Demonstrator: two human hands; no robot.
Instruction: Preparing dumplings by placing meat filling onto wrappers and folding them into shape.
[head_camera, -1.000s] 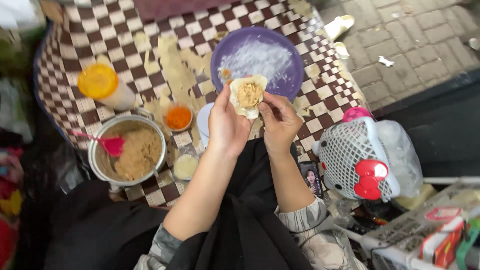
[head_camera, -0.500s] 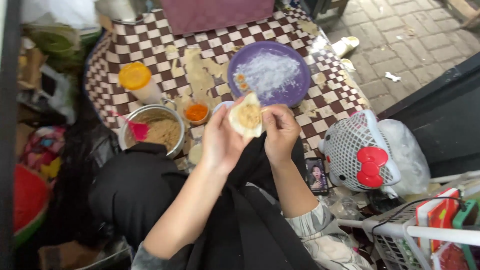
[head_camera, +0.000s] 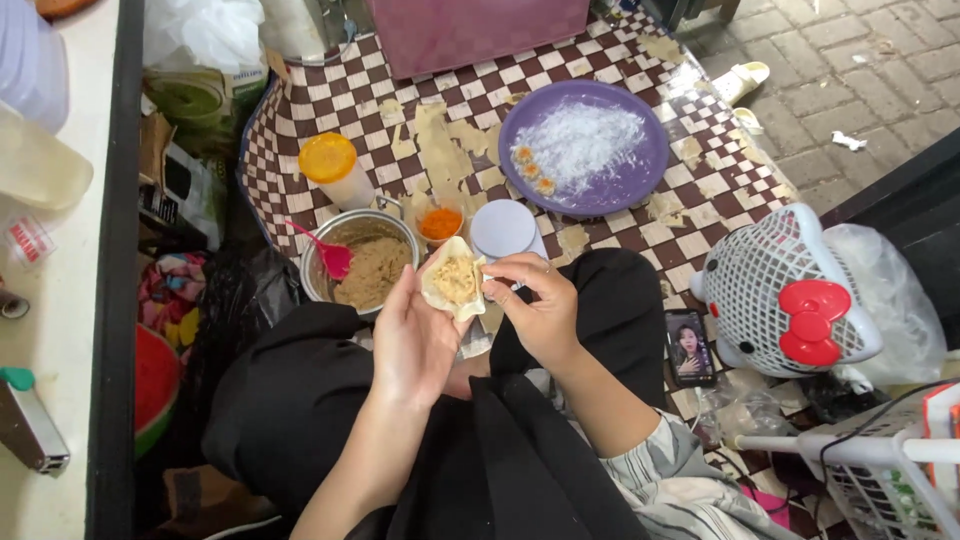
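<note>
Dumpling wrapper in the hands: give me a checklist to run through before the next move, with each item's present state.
1. Wrapper rests open on the left hand: ok.
2. Filling sits in the wrapper's middle, away from the edges: ok.
3. Right hand fingers pinch the wrapper's right edge: ok.
4. Wrapper free of tears: cannot tell, too small to see.
5. Purple plate has free space beside the three finished pieces: ok.
6. Metal bowl of filling, with the pink spoon in it, stands close beside the left hand: ok.
</note>
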